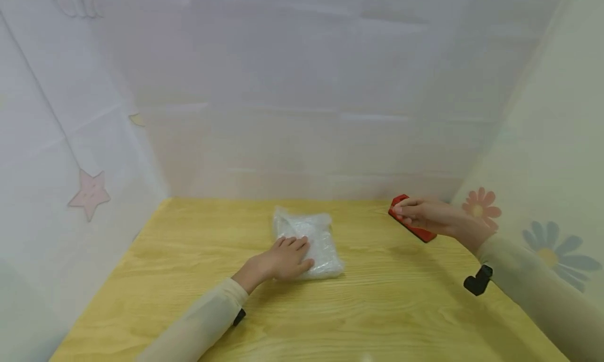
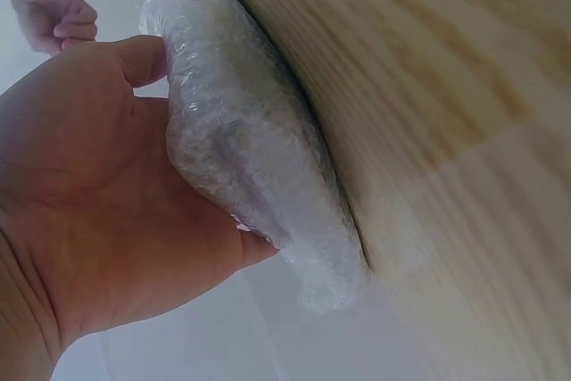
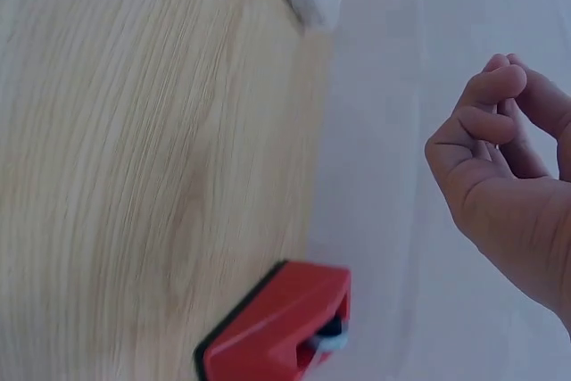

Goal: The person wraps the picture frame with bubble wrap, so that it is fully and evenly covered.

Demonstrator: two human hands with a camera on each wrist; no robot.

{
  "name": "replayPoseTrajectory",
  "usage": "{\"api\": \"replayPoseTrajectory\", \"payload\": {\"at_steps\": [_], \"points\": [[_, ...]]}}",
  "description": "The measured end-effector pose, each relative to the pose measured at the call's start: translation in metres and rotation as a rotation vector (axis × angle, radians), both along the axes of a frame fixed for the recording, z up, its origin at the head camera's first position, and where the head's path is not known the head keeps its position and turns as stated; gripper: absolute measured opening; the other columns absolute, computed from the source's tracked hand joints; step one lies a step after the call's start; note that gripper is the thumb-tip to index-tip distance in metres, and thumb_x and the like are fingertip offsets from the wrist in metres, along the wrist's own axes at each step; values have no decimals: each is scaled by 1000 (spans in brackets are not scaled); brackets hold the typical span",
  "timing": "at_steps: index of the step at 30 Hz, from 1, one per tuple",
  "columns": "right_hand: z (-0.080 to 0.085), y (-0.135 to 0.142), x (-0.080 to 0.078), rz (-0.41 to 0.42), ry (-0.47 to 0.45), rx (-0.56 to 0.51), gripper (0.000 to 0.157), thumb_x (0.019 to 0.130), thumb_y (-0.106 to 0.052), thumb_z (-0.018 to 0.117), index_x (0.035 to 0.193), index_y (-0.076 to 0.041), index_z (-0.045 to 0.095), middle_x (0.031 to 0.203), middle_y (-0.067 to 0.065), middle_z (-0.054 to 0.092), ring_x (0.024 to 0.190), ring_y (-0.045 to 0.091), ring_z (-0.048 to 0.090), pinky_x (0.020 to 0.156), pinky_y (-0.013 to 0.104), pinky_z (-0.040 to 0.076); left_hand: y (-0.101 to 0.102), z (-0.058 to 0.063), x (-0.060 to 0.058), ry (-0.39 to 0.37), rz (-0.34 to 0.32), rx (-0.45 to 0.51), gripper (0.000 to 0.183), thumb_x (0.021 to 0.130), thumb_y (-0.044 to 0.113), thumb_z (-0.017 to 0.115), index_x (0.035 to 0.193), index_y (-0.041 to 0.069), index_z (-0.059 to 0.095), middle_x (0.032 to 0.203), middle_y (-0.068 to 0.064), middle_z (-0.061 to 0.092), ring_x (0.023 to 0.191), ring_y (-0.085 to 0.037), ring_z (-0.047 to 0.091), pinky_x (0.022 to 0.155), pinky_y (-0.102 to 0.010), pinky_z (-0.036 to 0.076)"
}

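Observation:
A package in clear bubble wrap [image 1: 323, 249] lies on the wooden table. Over its near left part rests my left hand [image 1: 285, 260], palm down with the fingers spread fairly straight. The left wrist view shows the thumb against the wrapped package [image 2: 241, 122], which bulges a little. My right hand [image 1: 430, 216] is raised off the table at the right, its fingers curled and thumb tip meeting the fingers [image 3: 473, 136]; I see nothing held between them. Below and behind it sits a red tape dispenser [image 1: 422, 232] with a black base; the right wrist view shows the dispenser [image 3: 272, 327] apart from the hand.
The yellow wood-grain table [image 1: 207, 236] ends at a pale sheet-like wall [image 1: 302, 147] at the back. Side walls flank it, the left one bearing a pink star [image 1: 89, 194], the right one printed flowers [image 1: 547, 256]. Each wrist carries a black device [image 1: 478, 281].

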State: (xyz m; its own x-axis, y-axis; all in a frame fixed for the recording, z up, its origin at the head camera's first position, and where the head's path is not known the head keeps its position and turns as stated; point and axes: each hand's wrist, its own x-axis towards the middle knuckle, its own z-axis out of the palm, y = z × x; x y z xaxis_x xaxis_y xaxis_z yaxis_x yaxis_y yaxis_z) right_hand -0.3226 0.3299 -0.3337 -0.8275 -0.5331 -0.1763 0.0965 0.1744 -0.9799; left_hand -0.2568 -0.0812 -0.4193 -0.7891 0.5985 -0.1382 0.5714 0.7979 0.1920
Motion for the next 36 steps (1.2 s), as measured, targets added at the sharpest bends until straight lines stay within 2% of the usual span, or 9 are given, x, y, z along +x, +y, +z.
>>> {"api": "replayPoseTrajectory", "payload": {"at_steps": [6,9,14,19,25,29,32,34,36], "points": [[-3,-25,2,4,0,65,28,104,-11,60,124,8,64,101,13,61,77,17,54,75,28,51,8,-5,-4,9,-46,-8,70,109,53,33,161,6,28,166,-11,23,150,-35,22,119,-54,12],[-6,-40,4,4,-13,83,33,104,-10,61,130,10,61,105,15,63,76,15,54,73,27,51,10,-1,-2,-14,-71,-11,72,109,56,33,162,8,26,167,-10,21,150,-35,20,120,-53,11],[-18,-71,5,-12,-9,102,32,102,-9,63,128,10,65,110,17,67,77,15,56,70,26,50,12,8,6,-53,-88,-11,73,108,58,34,162,10,26,168,-8,19,151,-34,19,120,-53,10],[-39,-106,8,-107,1,93,33,99,-12,70,124,9,67,106,18,68,74,14,56,67,24,49,15,11,14,-60,-81,19,73,107,59,37,161,11,30,167,-10,19,152,-34,16,120,-53,10],[-54,-145,16,-188,-106,49,40,98,-11,69,129,13,61,94,10,70,66,12,53,60,25,41,19,13,18,-30,-61,23,74,105,61,40,159,12,37,164,-12,27,151,-31,20,119,-53,14],[-58,-165,19,-221,-195,43,41,97,-11,71,130,11,62,87,5,72,58,8,50,52,22,33,16,6,11,2,-88,21,74,104,64,39,157,12,42,159,-10,35,148,-33,27,118,-54,18],[-60,-178,20,-235,-228,47,40,96,-10,71,129,10,63,83,2,73,54,5,48,48,20,27,13,8,10,-19,-103,9,74,105,62,38,157,11,41,160,-10,34,149,-32,26,119,-53,17],[-60,-184,20,-245,-231,55,38,96,-8,70,128,10,64,82,2,73,53,4,47,46,19,26,12,14,12,-55,-111,-4,72,106,59,38,158,9,38,163,-10,31,150,-31,23,120,-51,14],[-61,-190,20,-254,-243,57,35,97,-7,69,128,10,64,82,2,73,52,3,48,46,18,26,9,16,11,-84,-122,-18,72,106,58,39,160,10,35,164,-9,29,151,-29,21,120,-50,11]]}}
